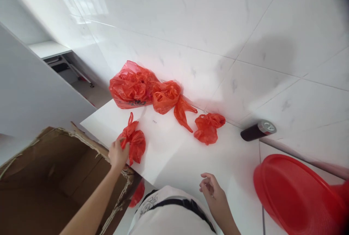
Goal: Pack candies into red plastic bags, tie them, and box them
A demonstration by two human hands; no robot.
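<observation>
My left hand (117,153) is closed on a small crumpled red plastic bag (134,142) at the left edge of the white table (174,155), just beside the open cardboard box (54,176). My right hand (211,187) hovers low over the table's near edge with fingers loosely curled and apart, holding nothing. Farther back lie a large red bag (129,87), a middle red bag (166,96) with a trailing tail, and a small red bag (208,127).
A dark cylindrical can (257,130) lies on its side at the table's far right against the white tiled wall. A red plastic basin (297,195) sits at the lower right. Another bit of red plastic (137,195) shows below the table beside the box.
</observation>
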